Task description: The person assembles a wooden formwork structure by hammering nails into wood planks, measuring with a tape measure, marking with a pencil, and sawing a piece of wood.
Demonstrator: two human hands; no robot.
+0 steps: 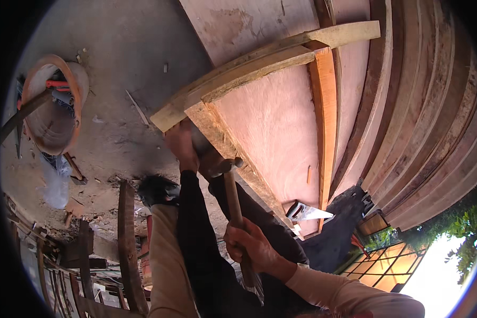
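Observation:
My right hand [252,248] is wrapped round the wooden handle of a hammer [232,193]. The hammer's metal head is raised beside the lower wooden edge of a large plywood panel [270,119]. At the end of my left sleeve, my left hand [157,190] shows only as a dark, blurred shape low over the littered ground. Its fingers cannot be made out. Along the panel's upper edge runs a curved wooden batten [228,66], its near end above my dark-trousered legs [196,233].
A handsaw [305,212] rests at the panel's lower corner, near an orange-brown upright [324,106]. Curved planks [418,106] rise on the right. At the left stand a tool bucket [75,127] and a clear plastic bag [55,183]. Timber pieces [126,233] lie lower left.

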